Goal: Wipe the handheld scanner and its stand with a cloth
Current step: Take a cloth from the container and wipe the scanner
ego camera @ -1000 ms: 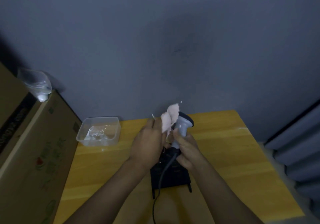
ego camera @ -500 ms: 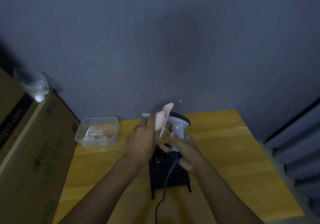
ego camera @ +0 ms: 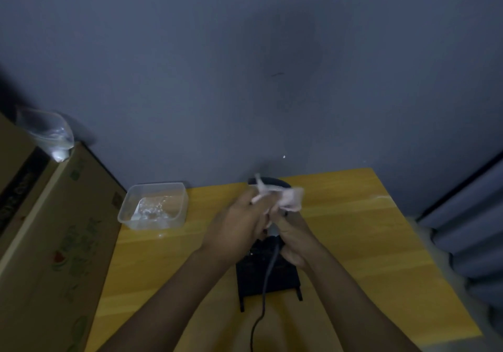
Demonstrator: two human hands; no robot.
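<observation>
The scanner (ego camera: 273,230) stands roughly upright above the tabletop (ego camera: 353,229), its dark head at the far end and its cable trailing near, over the black stand (ego camera: 268,278); the right hand (ego camera: 295,238) is clenched round the handle. The left hand (ego camera: 239,226) pinches the pale cloth (ego camera: 288,199), which drapes across the head, so the wipe runs sideways across it; blur hides the exact contact.

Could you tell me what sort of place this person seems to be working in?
Probably a storeroom or shop back room: a small wooden table against a bare wall, a large cardboard box beside it, and a corded scanner over its stand.
</observation>
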